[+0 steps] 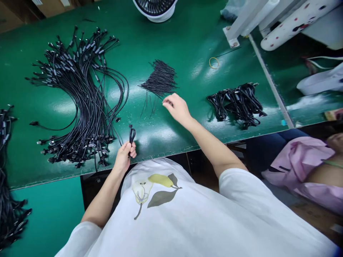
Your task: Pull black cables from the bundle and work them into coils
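My left hand (124, 155) is closed around a folded black cable (131, 135) that sticks up from the fist near the table's front edge. Just left of it lies a big fan of loose black cables (83, 96) with connectors at both ends. My right hand (176, 107) reaches out over the green table (187, 39), fingers pinched together right beside a small heap of thin black twist ties (160, 79). Whether a tie is between those fingers is too small to see.
A pile of bundled black cables (237, 102) lies at the right. More cables (8, 178) hang at the far left edge. A white fan (155, 9) stands at the back, a yellow rubber band (213, 63) near it. A person in pink (308, 167) sits at the right.
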Available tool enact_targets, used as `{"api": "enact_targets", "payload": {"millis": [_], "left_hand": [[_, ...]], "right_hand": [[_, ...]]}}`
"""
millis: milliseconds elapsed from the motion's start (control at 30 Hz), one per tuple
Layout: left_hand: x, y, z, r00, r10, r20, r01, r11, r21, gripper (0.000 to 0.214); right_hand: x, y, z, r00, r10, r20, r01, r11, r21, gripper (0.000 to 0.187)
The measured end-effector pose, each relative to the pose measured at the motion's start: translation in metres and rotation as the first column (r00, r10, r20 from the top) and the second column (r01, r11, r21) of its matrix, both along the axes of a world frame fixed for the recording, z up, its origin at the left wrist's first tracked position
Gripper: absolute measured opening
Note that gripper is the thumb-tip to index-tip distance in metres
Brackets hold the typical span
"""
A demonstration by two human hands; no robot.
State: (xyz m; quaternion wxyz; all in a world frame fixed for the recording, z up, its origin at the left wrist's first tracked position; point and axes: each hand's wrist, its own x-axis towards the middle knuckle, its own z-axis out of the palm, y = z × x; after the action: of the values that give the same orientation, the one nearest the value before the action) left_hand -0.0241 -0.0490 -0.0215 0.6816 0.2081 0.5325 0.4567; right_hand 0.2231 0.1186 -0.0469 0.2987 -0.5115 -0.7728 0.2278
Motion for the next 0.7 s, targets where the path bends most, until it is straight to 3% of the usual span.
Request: {"api": "enact_targets", "payload": {"millis": [100,233,433,700], "left_hand": [[0.001,0.001,0.007,0.999,0.026,0.042,-0.026,1.000,-0.001,0.036],[0.007,0.001,0.012,0.998,0.023,0.066,-0.022,1.000,-0.002,0.036],[0.008,0.001,0.015,0.997,0.041,0.068,-0.041,0.999,-0.001,0.040],[0.020,0.006,0.025,0.994,0.018,0.107,-0.023,0.999,0.044,0.042]], "right_hand": [[0.008,0.047,-0.015,0.969,-0.170,0.178,0.180,0.983,-0.038,0.018],[0.008,0.079,-0.022,0.899,-0.204,0.389,0.260,0.961,-0.097,0.021],[0.015,0.063,-0.008,0.886,-0.226,0.404,0.234,0.972,0.030,0.019],[0.025,0.037,0.001,0.917,-0.340,0.210,0.336,0.940,0.056,0.017]]}}
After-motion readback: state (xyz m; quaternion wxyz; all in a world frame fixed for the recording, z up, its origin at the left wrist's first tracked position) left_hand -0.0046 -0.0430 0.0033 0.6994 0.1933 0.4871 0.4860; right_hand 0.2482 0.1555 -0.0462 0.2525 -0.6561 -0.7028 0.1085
